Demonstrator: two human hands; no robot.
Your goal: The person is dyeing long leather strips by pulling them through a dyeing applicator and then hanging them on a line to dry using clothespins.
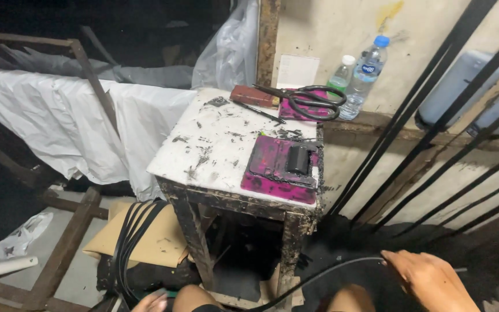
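My right hand (431,283) is at the bottom right, fingers closed around a thin black strap (324,274) that curves left toward my lap. Only the fingertips of my left hand (152,301) show at the bottom edge, beside a bundle of black straps (129,242); whether it holds anything is hidden. In front of me stands a small stained white-topped table (226,150). On it lie a magenta ink pad with a black roller (284,164), large black scissors (310,99), a black pen (258,111) and a reddish-brown case (253,95).
Two plastic water bottles (364,75) stand on a ledge against the wall. Several black straps (434,133) stretch diagonally at the right. White sheeting (47,121) drapes over a wooden frame at left. Brown cardboard (157,237) lies on the floor under the straps.
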